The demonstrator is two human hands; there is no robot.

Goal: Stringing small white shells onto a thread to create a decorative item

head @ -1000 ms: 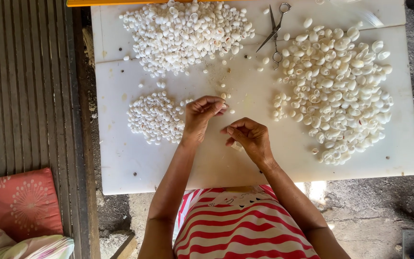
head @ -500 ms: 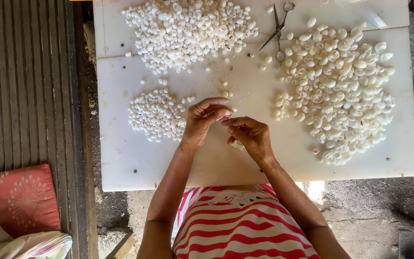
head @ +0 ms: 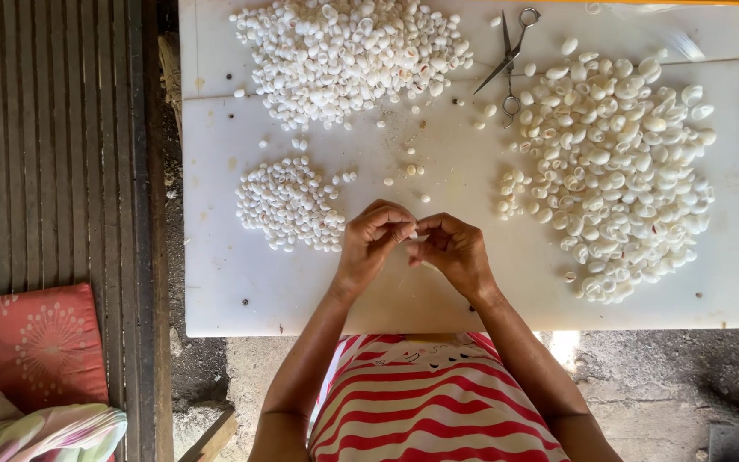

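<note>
My left hand [head: 376,242] and my right hand [head: 453,248] meet over the white board [head: 241,282], fingertips pinched together on one small white shell [head: 415,233]. A small heap of little white shells [head: 288,204] lies just left of my left hand. A wide pile of larger white shells [head: 617,167] spreads to the right of my right hand. Another big pile of shells [head: 348,47] sits at the board's far edge. A few loose shells [head: 408,171] lie scattered in front of my fingers.
Metal scissors [head: 509,56] lie at the far side between the two big piles. Dark wooden slats [head: 44,145] run along the left. A red patterned cushion [head: 32,342] and a striped cloth [head: 44,432] sit at the lower left. Rough ground [head: 669,385] lies below the board.
Both hands have drawn together, so the fingertips now meet on the small shell. The camera view shifted slightly downward; the piles have not moved.
</note>
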